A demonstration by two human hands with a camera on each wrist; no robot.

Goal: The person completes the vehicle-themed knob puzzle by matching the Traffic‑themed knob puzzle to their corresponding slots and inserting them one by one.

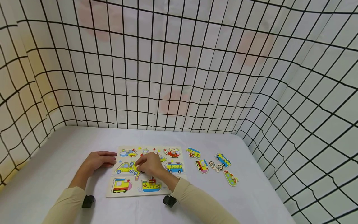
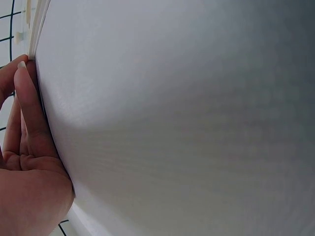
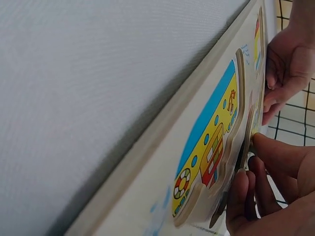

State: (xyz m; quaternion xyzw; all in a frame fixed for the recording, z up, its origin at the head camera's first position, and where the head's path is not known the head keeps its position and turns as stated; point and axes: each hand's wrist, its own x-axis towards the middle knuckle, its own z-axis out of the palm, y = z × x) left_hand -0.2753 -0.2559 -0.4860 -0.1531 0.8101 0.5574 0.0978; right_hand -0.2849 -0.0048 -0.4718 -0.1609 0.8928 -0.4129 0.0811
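Observation:
A wooden vehicle puzzle board lies on the white table. Above its middle row, my right hand pinches a thin yellow puzzle piece between thumb and fingers. The piece is tilted and overlaps the yellow car picture; its own picture is partly hidden by the hand. In the right wrist view it shows nearly edge-on, close to the boat picture. My left hand rests at the board's left edge, its fingers extended, with the fingertips touching the edge.
Right of the board lie several loose pieces: a yellow-and-blue piece, a train, a blue bus, a bicycle and a green-yellow piece. A black wire grid with white cloth behind it surrounds the table.

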